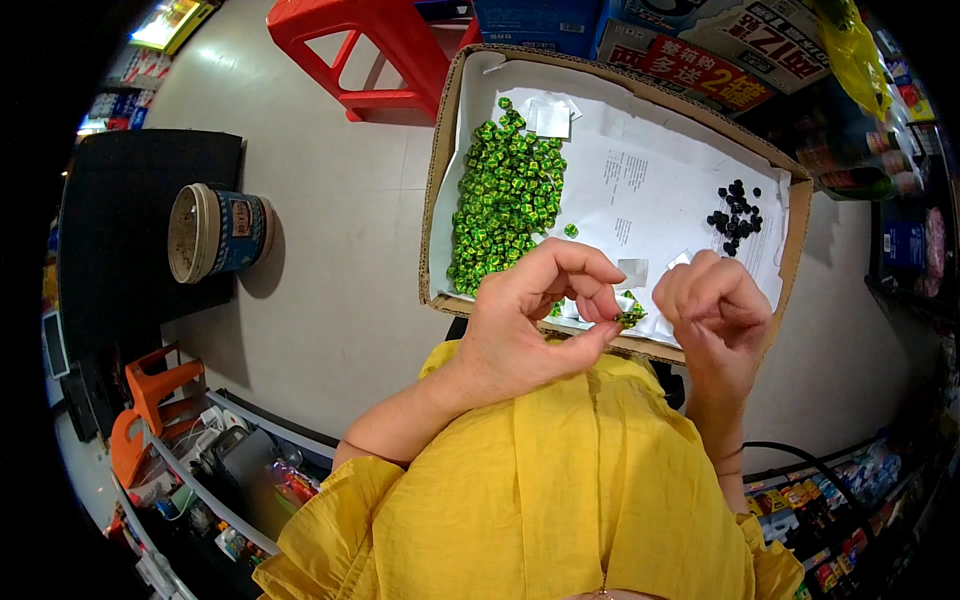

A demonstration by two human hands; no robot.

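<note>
My left hand point(535, 320) is above the near edge of a shallow cardboard tray point(433, 225), its thumb and fingers pinching a small green-and-yellow piece with a pointed edge point(630, 316). Close by on the right, my right hand point(718, 305) has its fingers curled in; what they hold, if anything, is hidden. A dense heap of small green-and-yellow faceted pieces point(508, 190) covers the tray's left side. Small black pieces point(735, 215) lie scattered on the right. Silver-coloured squares rest on the white paper lining: a stack point(549, 119) at the far side and a single square point(632, 271) near my left fingers.
A red plastic stool point(385, 50) stands beyond the tray's far left corner. Farther left, a bucket point(232, 232) is beside a black board. Printed cartons point(700, 55) and a yellow plastic bag point(853, 50) are at the back. An orange stool point(150, 410) is at lower left.
</note>
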